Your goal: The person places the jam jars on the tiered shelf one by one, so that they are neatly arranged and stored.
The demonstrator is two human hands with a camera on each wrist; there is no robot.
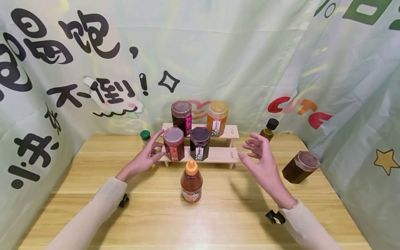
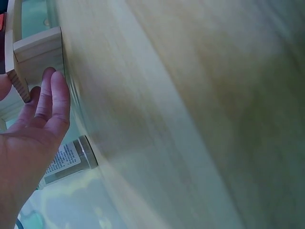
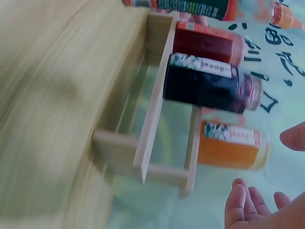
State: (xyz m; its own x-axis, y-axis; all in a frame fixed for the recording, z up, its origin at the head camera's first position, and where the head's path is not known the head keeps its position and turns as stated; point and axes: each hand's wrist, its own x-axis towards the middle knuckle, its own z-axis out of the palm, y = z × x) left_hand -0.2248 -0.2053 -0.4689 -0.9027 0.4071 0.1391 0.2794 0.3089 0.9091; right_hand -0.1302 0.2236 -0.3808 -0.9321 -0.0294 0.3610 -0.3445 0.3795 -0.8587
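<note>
A two-step wooden rack [image 1: 220, 155] stands at the back of the table. Its lower step bears a red jar [image 1: 174, 146] and a dark purple jar [image 1: 200, 145]; a dark jar with a pink label [image 1: 180, 118] and an orange jar [image 1: 217, 119] stand on the upper one. At the rack's left end is my left hand [image 1: 142, 161], thumb by the lower board and fingers extended; firm contact is unclear. My right hand [image 1: 262, 165], also in the right wrist view, hovers off the rack's right end, fingers spread and holding nothing.
A sauce bottle with an orange cap [image 1: 191, 184] stands in front of the rack. Behind my left hand is a green-capped shaker [image 1: 145, 135]. A black-capped bottle [image 1: 268, 130] and a dark brown jar [image 1: 298, 168] stand on the right. Printed curtains enclose the table.
</note>
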